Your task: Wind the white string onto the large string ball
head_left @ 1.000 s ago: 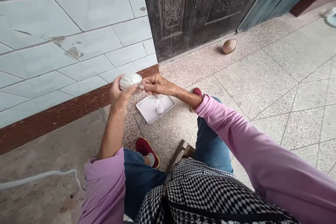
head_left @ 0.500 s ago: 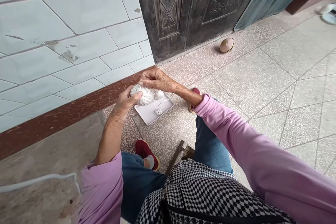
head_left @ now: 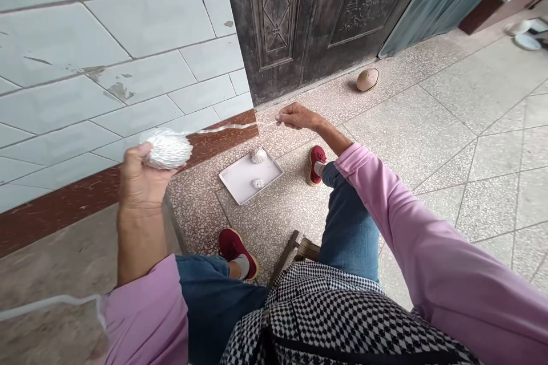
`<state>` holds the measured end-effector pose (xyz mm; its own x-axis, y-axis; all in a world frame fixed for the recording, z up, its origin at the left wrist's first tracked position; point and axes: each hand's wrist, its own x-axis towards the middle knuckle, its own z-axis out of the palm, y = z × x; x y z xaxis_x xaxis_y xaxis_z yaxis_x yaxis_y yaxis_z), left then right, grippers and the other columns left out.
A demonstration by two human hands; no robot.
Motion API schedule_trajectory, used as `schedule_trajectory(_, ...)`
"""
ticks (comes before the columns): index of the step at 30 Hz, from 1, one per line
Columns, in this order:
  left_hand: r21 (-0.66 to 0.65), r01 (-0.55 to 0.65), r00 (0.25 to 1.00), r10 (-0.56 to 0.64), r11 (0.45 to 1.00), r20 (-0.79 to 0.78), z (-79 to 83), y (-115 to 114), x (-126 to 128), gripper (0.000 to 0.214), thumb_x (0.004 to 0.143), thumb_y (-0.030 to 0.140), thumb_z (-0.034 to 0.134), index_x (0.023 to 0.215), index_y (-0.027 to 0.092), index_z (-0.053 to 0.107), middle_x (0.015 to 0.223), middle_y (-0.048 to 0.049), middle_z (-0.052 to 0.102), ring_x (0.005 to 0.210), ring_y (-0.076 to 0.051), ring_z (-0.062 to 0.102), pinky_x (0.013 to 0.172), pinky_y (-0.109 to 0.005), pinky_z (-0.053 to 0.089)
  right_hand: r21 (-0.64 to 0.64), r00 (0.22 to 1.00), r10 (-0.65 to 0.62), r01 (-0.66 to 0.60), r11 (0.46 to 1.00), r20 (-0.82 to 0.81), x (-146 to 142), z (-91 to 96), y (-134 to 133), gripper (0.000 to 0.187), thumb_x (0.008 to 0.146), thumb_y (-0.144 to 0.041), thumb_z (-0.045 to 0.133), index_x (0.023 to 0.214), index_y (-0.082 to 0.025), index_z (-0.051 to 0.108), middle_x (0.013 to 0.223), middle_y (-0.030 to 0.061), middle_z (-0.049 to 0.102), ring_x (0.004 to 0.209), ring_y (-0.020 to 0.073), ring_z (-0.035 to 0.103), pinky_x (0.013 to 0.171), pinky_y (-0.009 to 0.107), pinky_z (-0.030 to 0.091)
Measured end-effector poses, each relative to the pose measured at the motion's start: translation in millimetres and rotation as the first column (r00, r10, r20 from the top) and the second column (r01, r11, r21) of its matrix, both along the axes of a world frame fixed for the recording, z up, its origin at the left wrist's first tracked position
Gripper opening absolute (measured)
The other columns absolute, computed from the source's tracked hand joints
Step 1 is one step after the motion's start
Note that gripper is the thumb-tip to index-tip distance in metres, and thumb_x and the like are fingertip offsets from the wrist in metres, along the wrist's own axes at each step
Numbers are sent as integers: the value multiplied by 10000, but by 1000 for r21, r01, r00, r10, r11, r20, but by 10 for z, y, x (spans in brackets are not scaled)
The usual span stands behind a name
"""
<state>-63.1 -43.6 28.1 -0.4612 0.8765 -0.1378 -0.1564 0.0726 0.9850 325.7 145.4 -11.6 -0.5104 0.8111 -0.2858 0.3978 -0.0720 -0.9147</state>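
My left hand (head_left: 137, 178) is raised on the left, fingers wrapped round a ball of white string (head_left: 168, 148). A strand of the white string (head_left: 226, 127) runs taut from the ball to my right hand (head_left: 295, 117), which pinches its end far out over the floor. Below the strand a white tray (head_left: 240, 179) lies on the floor with two small white balls of string (head_left: 258, 155) on it.
A white tiled wall (head_left: 107, 68) with a red-brown base strip stands left, a dark carved door (head_left: 308, 11) ahead. A small brown ball (head_left: 367, 79) lies by the door. My red shoes (head_left: 317, 161) flank the tray. A white hose (head_left: 47, 303) crosses the floor at lower left.
My hands were together over the tray with the ball; they have drawn apart, the left moving left with the ball, the right moving right, stretching a strand between them.
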Motion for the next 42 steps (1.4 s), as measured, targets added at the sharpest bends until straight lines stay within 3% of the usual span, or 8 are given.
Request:
schedule_trajectory(4, -70, 33, 999, -35, 997, -31, 9, -143, -41, 548, 675, 549, 1001, 1083, 289, 745, 1225, -84, 925, 1448, -469, 762, 884, -480, 761, 95, 976, -213, 209, 973, 32, 120, -89, 179, 417, 1185, 7, 771, 852, -198, 627, 615, -98, 485, 560, 85, 353, 560, 221, 315)
schedule_trajectory(8, -201, 101, 990, -118, 974, -78, -180, -118, 73, 684, 599, 607, 1056, 1098, 233, 776, 1036, -113, 869, 1153, -421, 807, 802, -460, 749, 300, 924, -271, 187, 935, 270, 33, -151, 188, 275, 1114, 55, 763, 909, -128, 759, 823, 39, 752, 792, 155, 689, 847, 264, 583)
schedule_trajectory(11, -225, 166, 979, -188, 960, -80, -294, -62, 208, 775, 580, 678, 1092, 1117, 211, 786, 936, -91, 812, 982, -353, 770, 738, -413, 687, 344, 954, -157, 62, 937, 255, -218, -163, 35, 179, 1116, 73, 762, 1106, -72, 866, 1202, 158, 908, 1097, 210, 813, 1081, 328, 664)
schedule_trajectory(14, -236, 234, 963, -258, 943, -76, -307, -21, 366, 761, 605, 680, 1100, 1109, 211, 777, 985, -97, 813, 986, -327, 751, 737, -369, 629, 219, 996, 86, -78, 973, -29, -584, -142, -248, 243, 1131, 96, 778, 1292, -64, 865, 1377, 182, 910, 1243, 195, 808, 1101, 294, 678)
schedule_trajectory(19, -262, 264, 951, -296, 928, -92, -279, 38, 538, 721, 614, 631, 1064, 1144, 217, 802, 1043, -87, 790, 970, -290, 716, 751, -328, 550, 99, 910, 282, -264, 959, -305, -1036, -63, -628, 363, 1044, 184, 847, 1231, -127, 852, 1205, 71, 916, 1199, 165, 790, 1040, 227, 654)
schedule_trajectory(26, -269, 313, 931, -350, 911, -104, -442, 92, 367, 687, 656, 625, 1104, 1131, 208, 834, 1083, -90, 831, 986, -281, 737, 758, -313, 563, 63, 862, 376, -378, 924, -341, -946, -111, -379, 232, 1214, -53, 858, 1021, -128, 754, 725, -48, 698, 634, 72, 560, 627, 164, 473)
schedule_trajectory(37, -304, 514, 845, -534, 802, 18, -319, -35, 615, 814, 584, 680, 1200, 1179, 187, 945, 1173, -161, 931, 1186, -426, 888, 807, -357, 693, 202, 946, 179, -127, 971, -269, -1088, 24, -622, 405, 1276, 13, 700, 917, -174, 693, 742, -26, 627, 681, 92, 506, 652, 180, 462)
schedule_trajectory(42, -198, 485, 875, -475, 852, 95, -475, 7, 490, 954, 570, 799, 1228, 1185, 139, 915, 1163, -217, 933, 1283, -511, 882, 942, -473, 781, 112, 939, 222, -199, 974, -264, -1265, -148, -614, 419, 1306, 66, 584, 970, -177, 645, 716, -71, 599, 620, 89, 505, 619, 174, 457)
